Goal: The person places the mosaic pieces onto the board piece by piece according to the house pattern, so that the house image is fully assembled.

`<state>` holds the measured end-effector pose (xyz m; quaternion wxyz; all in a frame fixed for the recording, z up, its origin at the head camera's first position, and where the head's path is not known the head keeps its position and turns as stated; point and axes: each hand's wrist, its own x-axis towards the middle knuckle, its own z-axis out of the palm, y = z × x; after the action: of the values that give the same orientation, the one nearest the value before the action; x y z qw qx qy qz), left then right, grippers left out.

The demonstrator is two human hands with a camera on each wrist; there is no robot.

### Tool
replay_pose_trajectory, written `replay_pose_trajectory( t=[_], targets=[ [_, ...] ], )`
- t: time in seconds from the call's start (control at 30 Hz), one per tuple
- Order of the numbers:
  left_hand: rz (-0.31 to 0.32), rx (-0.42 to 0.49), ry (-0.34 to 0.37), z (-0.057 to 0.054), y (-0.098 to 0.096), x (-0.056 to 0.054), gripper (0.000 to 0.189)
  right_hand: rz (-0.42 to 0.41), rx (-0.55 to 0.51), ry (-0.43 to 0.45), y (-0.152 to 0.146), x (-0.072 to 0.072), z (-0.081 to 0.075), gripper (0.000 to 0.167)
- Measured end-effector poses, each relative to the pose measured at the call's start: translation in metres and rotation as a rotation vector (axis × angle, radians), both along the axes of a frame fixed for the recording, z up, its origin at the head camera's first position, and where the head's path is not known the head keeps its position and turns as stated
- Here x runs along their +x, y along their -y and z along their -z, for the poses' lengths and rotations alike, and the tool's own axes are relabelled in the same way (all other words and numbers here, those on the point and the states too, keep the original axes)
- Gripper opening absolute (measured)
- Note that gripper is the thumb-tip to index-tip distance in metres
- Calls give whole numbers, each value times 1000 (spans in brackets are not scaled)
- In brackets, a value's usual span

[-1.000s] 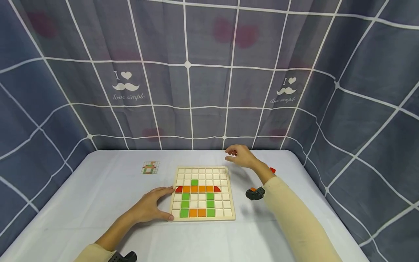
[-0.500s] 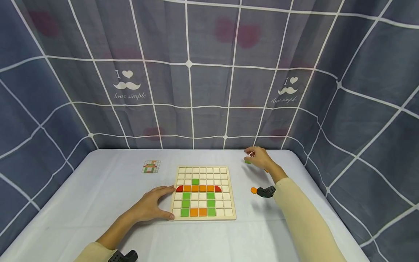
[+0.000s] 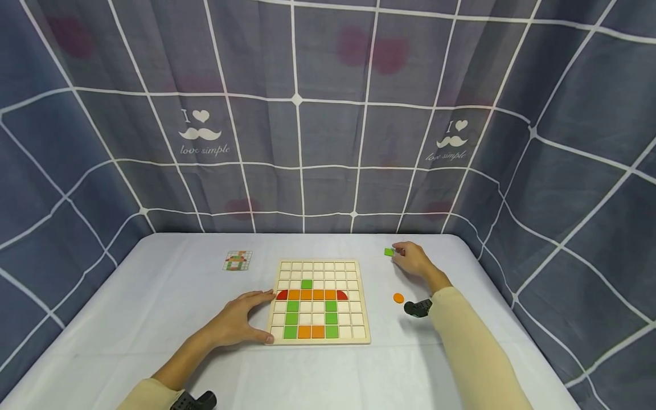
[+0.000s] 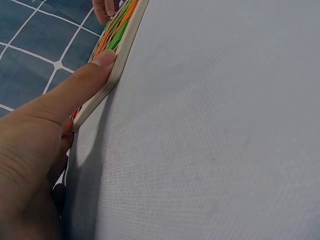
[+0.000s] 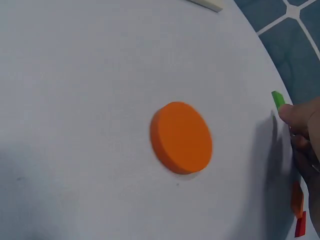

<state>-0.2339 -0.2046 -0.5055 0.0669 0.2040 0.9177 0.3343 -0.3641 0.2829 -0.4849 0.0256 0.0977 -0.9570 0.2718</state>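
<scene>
A light wooden grid board [image 3: 364,319] lies mid-table with green, orange and red tiles in its squares. My left hand [image 3: 237,323] rests against its left side; in the left wrist view the straight thumb [image 4: 82,82] touches the rim. At the far right of the table, my right hand [image 3: 411,259] pinches a green square tile [image 3: 389,251] at its edge. In the right wrist view that green tile [image 5: 278,99] sticks out past the thumb. Nearer me, an orange round disc [image 3: 398,298] lies flat, apart from the hand.
A small pattern card [image 3: 237,261] lies left of the board. Below the right hand, an orange tile [image 5: 297,200] and a red tile [image 5: 300,225] show in the right wrist view. Grey-blue checked curtains [image 3: 328,136] hang around the table's back and sides.
My right hand has moved right, away from the board's far corner, and its fingers have come to the green tile. The orange disc has come into full view. The left hand stays put.
</scene>
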Motion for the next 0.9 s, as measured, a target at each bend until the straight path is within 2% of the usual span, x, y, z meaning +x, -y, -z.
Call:
replay_pose_trajectory(
  t=[0.3,0.63,0.9],
  targets=[
    [6,-1,-5,-2,0,1,102,10,30,-51,2,-3,11,34],
    [5,-8,-9,-5,0,1,101,73,32,-20,9,-1,10,28],
    [4,-7,1,-5,-1,1,102,62,11,-35,14,1,14,29]
  ],
)
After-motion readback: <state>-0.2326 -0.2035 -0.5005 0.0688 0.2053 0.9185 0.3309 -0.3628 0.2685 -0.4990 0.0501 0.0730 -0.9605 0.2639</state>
